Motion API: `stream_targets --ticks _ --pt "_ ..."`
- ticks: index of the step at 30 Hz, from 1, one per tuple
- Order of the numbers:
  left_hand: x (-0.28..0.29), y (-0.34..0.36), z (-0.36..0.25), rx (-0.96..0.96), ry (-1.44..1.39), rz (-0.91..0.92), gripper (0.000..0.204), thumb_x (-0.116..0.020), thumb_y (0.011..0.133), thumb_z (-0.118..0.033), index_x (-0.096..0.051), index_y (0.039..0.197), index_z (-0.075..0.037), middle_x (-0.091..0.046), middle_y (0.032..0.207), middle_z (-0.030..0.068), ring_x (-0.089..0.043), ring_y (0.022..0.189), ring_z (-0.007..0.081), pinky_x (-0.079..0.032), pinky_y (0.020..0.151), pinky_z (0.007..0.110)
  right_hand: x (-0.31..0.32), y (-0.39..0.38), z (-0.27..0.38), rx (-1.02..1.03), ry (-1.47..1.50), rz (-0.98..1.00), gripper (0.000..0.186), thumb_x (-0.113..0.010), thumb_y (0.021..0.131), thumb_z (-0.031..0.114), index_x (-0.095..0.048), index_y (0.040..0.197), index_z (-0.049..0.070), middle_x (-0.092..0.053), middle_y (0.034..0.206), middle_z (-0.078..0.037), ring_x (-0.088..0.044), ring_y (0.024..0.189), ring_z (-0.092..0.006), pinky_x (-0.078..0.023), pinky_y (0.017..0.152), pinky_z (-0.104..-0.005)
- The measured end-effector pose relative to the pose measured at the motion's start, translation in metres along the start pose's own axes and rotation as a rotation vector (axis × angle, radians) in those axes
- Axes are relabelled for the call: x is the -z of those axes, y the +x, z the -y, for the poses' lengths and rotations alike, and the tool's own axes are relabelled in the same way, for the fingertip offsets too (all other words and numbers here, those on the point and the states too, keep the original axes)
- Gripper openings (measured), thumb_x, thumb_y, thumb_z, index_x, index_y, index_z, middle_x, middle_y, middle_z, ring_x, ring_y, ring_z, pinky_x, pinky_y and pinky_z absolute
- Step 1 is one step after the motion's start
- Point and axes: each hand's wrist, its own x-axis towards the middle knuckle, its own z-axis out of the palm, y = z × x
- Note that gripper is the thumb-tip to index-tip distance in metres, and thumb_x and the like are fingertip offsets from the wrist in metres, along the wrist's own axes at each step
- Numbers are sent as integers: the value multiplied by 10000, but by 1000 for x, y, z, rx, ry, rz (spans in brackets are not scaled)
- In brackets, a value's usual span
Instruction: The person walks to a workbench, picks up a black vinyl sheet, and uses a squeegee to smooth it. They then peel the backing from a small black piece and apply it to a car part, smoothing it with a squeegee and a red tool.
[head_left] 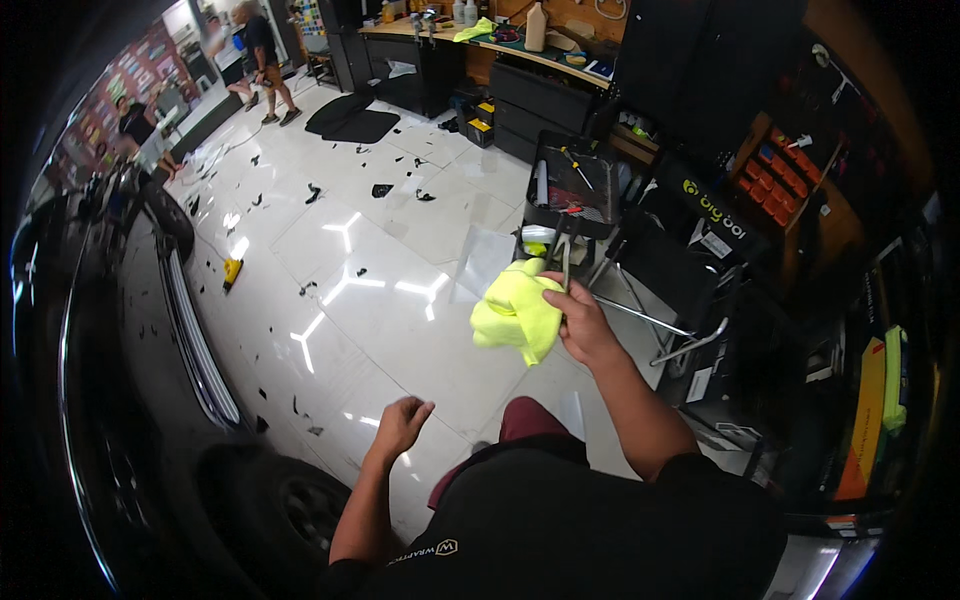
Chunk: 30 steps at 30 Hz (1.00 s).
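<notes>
My right hand (pixel 584 322) is closed on a bright yellow-green cloth (pixel 516 312), which hangs bunched in front of me over the floor. Thumb and fingers pinch the cloth at its right side. Lower and to the left, my left hand (pixel 403 424) is held in the air above the floor with its fingers curled in. No object shows in it. Just beyond the cloth stands a black tool cart (pixel 548 214), with a yellow-handled tool (pixel 577 168) and other small items on its top tray.
A dark car (pixel 150 330) runs along my left, its wheel (pixel 308 510) close by. Scraps of black film and a yellow tool (pixel 232 272) lie on the glossy tiled floor (pixel 390 340). A black folding chair (pixel 680 260) stands at right, a workbench (pixel 480 45) behind. People (pixel 265 60) are far left.
</notes>
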Motion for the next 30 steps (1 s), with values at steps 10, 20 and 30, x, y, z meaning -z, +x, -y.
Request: stream_targets --ticks 10,20,30 --pt "72 307 -35 -303 -208 338 354 -659 881 -224 -597 1163 -19 -662 1060 175 -636 983 285 -499 846 380 -48 282 -99 -453 47 182 270 -582 923 145 -555 1176 55 -559 891 -16 -506 631 -54 -391 506 -191" --pt "328 521 -11 -80 -1167 -11 411 -557 923 -215 -534 1242 44 -612 1213 147 -609 1075 248 -444 972 396 -217 664 -14 -80 -932 732 539 -645 907 354 -490 1316 39 -600 1192 -116 -589 975 -160 -510 789 -314" --pt "487 844 -19 -41 -915 139 447 -503 990 -290 -459 1312 17 -583 1177 107 -577 1063 199 -460 928 334 -224 927 -62 -201 -841 393 364 -586 914 160 -531 1239 5 -628 1151 -134 -622 1007 -198 -488 891 -328"
